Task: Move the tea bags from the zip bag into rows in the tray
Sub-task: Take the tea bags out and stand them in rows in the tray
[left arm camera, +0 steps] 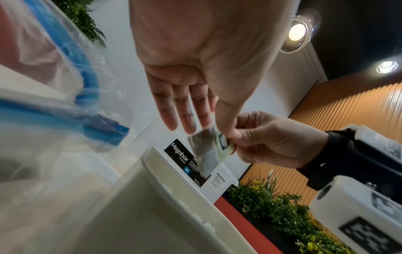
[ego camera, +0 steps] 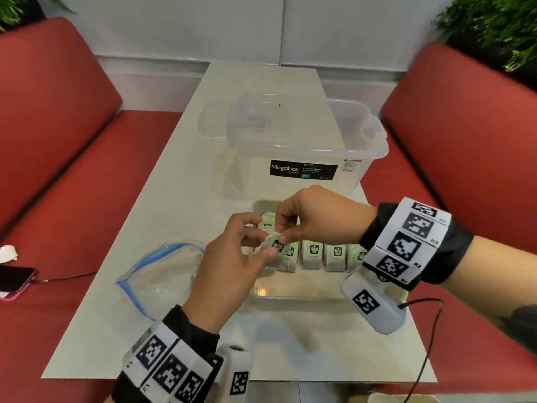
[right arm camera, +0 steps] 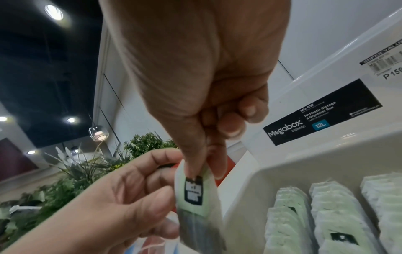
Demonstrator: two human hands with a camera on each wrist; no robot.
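A tea bag [ego camera: 276, 245] with a green tag hangs over the left end of the white tray [ego camera: 290, 295]. My left hand [ego camera: 232, 260] pinches its side between thumb and fingers. My right hand [ego camera: 308, 219] pinches its top from above. The right wrist view shows the tea bag [right arm camera: 195, 202] and its black-printed tag close up. In the left wrist view the tea bag [left arm camera: 206, 151] dangles below the right hand [left arm camera: 272, 141]. A row of tea bags [ego camera: 313, 254] stands across the tray, with more behind. The clear blue-edged zip bag [ego camera: 162, 274] lies left of the tray.
A clear Megabox container [ego camera: 305, 158] stands just behind the tray, its lid [ego camera: 232, 117] farther back. Red benches flank the white table [ego camera: 174, 184]. A phone [ego camera: 14, 280] lies on the left bench. A black cable [ego camera: 421, 344] trails off the table's right front.
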